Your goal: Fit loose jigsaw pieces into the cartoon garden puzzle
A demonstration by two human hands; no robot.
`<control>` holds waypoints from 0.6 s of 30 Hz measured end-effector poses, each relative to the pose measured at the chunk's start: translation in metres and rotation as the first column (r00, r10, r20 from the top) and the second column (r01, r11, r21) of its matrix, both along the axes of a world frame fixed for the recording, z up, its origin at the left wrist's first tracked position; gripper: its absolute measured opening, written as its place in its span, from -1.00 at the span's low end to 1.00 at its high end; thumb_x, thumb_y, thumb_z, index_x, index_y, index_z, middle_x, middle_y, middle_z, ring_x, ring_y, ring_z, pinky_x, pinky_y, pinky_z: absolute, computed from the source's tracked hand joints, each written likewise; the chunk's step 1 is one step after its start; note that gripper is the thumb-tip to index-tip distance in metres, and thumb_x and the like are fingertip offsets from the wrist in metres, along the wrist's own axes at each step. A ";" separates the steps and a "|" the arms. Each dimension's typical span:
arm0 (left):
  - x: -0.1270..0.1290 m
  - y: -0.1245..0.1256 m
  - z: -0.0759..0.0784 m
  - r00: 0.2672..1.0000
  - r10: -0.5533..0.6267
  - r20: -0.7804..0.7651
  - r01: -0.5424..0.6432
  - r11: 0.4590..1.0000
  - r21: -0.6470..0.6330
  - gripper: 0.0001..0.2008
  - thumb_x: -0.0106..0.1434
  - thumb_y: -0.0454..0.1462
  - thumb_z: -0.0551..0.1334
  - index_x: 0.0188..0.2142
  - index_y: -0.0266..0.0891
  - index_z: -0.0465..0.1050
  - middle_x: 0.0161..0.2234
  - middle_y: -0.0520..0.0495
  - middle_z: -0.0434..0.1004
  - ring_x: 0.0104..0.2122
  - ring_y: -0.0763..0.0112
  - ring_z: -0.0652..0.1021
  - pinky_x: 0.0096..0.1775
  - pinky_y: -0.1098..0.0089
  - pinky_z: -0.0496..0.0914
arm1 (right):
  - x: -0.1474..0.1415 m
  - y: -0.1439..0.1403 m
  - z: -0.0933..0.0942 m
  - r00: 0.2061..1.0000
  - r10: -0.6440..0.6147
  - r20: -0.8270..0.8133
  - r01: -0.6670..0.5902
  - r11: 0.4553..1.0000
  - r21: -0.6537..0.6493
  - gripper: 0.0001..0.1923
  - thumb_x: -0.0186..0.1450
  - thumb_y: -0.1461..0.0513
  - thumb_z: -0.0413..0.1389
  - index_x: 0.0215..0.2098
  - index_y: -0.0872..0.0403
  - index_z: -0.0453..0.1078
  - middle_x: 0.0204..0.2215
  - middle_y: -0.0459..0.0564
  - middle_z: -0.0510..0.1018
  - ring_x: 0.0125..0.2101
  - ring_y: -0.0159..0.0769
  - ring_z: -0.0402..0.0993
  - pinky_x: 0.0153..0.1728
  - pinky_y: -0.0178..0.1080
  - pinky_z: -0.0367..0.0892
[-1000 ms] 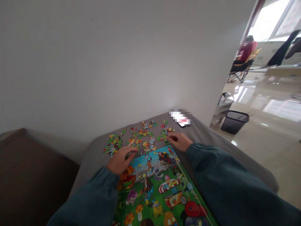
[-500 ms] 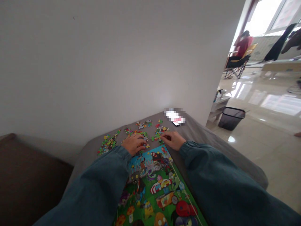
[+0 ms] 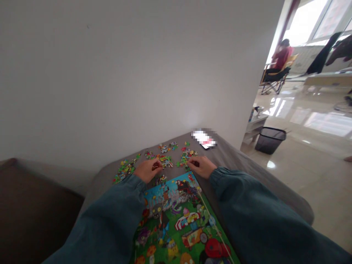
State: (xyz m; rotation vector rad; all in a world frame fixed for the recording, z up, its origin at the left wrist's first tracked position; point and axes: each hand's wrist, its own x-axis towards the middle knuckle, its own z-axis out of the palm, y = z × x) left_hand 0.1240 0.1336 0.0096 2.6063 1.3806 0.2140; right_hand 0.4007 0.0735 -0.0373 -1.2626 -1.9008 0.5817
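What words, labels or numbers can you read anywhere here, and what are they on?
No text can be read.
Puzzle picture: cartoon artwork with a lettered band near its top, too blurred to read.
Loose puzzle pieces: too small to tell any print.
Flat item at the far corner of the grey surface: pixelated, unreadable.
Black bin: no label visible.

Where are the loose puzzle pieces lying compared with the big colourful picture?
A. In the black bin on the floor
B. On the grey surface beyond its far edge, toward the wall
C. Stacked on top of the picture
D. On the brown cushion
B: the loose puzzle pieces lie scattered on the grey surface past the far edge of the colourful picture, toward the wall.
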 end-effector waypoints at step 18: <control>0.004 0.024 0.002 0.994 0.060 -0.088 -0.044 0.983 0.180 -0.73 0.24 -0.14 0.11 -0.18 -0.15 0.52 -0.14 -0.13 0.51 -0.08 0.14 0.43 -0.02 0.12 0.27 | -0.005 0.000 -0.001 0.999 0.012 0.045 -0.013 1.000 0.023 -0.81 0.26 0.20 0.03 -0.38 0.09 0.46 -0.61 -0.10 0.43 -0.59 -0.43 0.30 -0.53 -0.39 0.14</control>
